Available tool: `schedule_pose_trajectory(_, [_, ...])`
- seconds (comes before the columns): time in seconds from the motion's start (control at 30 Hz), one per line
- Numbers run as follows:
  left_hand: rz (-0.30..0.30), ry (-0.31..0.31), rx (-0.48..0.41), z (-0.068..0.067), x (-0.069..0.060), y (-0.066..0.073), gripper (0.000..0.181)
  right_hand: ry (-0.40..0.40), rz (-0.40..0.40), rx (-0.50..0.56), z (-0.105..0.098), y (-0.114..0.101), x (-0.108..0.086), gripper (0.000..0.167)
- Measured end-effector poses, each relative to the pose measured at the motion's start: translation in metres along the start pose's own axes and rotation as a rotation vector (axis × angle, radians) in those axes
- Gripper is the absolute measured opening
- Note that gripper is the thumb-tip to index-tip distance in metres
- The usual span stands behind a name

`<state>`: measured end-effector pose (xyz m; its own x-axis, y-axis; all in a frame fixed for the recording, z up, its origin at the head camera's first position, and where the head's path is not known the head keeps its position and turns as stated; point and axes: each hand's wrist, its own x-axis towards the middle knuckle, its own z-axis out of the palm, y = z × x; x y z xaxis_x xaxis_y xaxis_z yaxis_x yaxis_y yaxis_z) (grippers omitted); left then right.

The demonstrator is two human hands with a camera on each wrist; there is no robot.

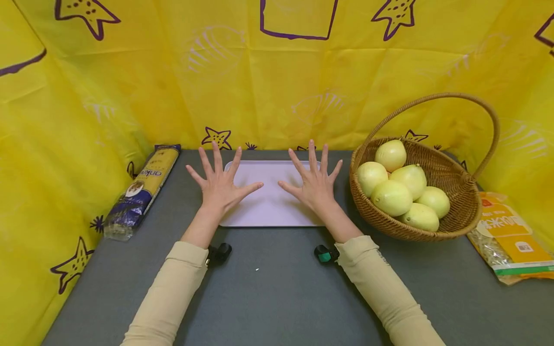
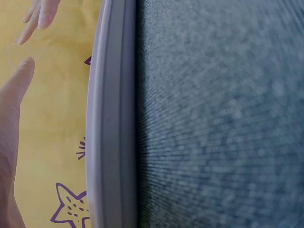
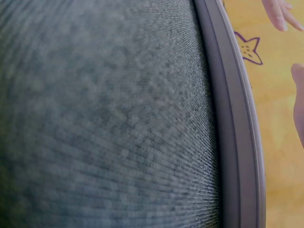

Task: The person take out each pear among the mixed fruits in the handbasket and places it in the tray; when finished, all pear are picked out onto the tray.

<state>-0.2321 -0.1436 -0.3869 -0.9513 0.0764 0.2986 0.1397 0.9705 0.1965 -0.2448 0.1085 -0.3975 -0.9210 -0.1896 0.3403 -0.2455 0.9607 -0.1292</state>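
Both hands are spread over a pale lilac tray (image 1: 270, 206) in the head view, fingers straight and apart, holding nothing. The left hand (image 1: 220, 190) is over the tray's left end, its thumb pointing inward. Over the right end is the right hand (image 1: 316, 187), its thumb pointing back toward the left one. Whether either palm touches the tray cannot be told. The left wrist view shows the tray's edge (image 2: 111, 118) close up, with the left thumb (image 2: 19, 85) beside it. In the right wrist view the tray's rim (image 3: 237, 118) runs down past the right thumb (image 3: 299, 95).
A wicker basket (image 1: 467, 211) with a tall handle holds several pale yellow-green fruits (image 1: 391, 198) at the right. Beside it lies an orange-labelled bag (image 1: 510, 235). A yellow and blue packet (image 1: 144, 187) lies at the left on the grey table (image 1: 268, 298). Yellow patterned cloth (image 1: 268, 96) hangs behind.
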Motion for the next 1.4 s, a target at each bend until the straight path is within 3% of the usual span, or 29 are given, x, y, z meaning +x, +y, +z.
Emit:
schedule_pose_trajectory(0.27, [0.010,-0.022,0.009,0.002,0.002,0.002,0.109,-0.009,0.007,0.012,-0.001,0.003,-0.003,0.092])
schedule_pose_trajectory(0.4, [0.031,-0.042,-0.023,-0.001,-0.001,0.004,0.109,-0.025,-0.020,0.070,-0.016,0.003,-0.012,0.092])
schedule_pose_trajectory(0.5, [0.057,-0.083,-0.101,-0.005,-0.007,0.004,0.109,0.000,-0.107,0.186,-0.043,0.002,-0.027,0.087])
schedule_pose_trajectory(0.63, [0.100,-0.167,-0.243,-0.011,-0.021,-0.001,0.108,0.084,-0.266,0.322,-0.092,0.007,-0.048,0.068])
schedule_pose_trajectory(0.8, [0.094,-0.285,-0.396,-0.014,-0.037,-0.017,0.106,0.126,-0.354,0.368,-0.147,0.034,-0.064,0.047])
schedule_pose_trajectory(1.03, [0.069,-0.424,-0.492,-0.009,-0.046,-0.039,0.111,-0.108,-0.298,0.324,-0.187,0.095,-0.067,0.042])
schedule_pose_trajectory(1.23, [0.046,-0.483,-0.497,-0.005,-0.046,-0.048,0.120,-0.327,-0.321,0.288,-0.194,0.132,-0.070,0.054])
schedule_pose_trajectory(1.4, [0.080,-0.486,-0.503,0.004,-0.044,-0.050,0.123,-0.423,-0.396,0.277,-0.193,0.146,-0.075,0.061])
